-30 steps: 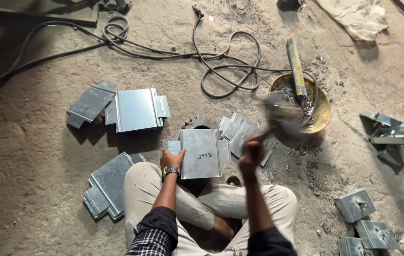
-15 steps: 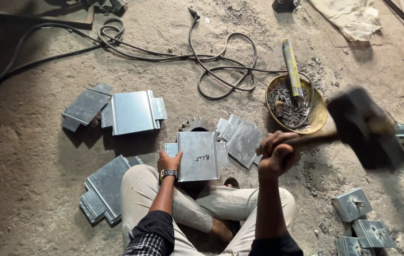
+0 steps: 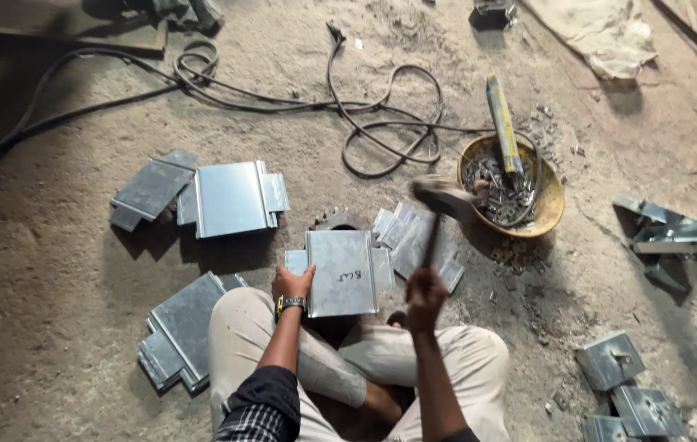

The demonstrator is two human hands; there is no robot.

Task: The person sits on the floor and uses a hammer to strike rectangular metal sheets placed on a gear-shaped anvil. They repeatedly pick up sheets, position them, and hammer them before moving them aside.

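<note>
the person sits cross-legged on a dusty concrete floor [image 3: 54,270], and the left hand [image 3: 292,284] rests on the left edge of a flat, rectangular galvanised sheet-metal plate with folded side tabs [image 3: 342,272], thumb and fingers pressed on it so it lies flat just in front of the knees. the right hand [image 3: 424,290] is closed in a fist around the thin handle of a hammer [image 3: 438,209], whose dark head is smeared by motion blur above a loose pile of similar grey plates [image 3: 418,241] just right of the held plate; whether the head touches anything cannot be told. part of a toothed metal ring [image 3: 330,219] peeks out behind the plate's top edge, mostly hidden. a shallow yellow metal bowl full of small dark metal scraps [image 3: 549,196] sits near the hammer head, with a long yellow-green bar [image 3: 502,124] propped in it. two stacks of the same plates lie to the left, one upper [image 3: 230,196] and one beside the left knee [image 3: 181,331], the latter partly covered by the leg. black cables [image 3: 389,115] loop across the floor above. small folded metal brackets [image 3: 667,237] lie at right, and more [image 3: 610,360] are cut off by the bottom edge.
</note>
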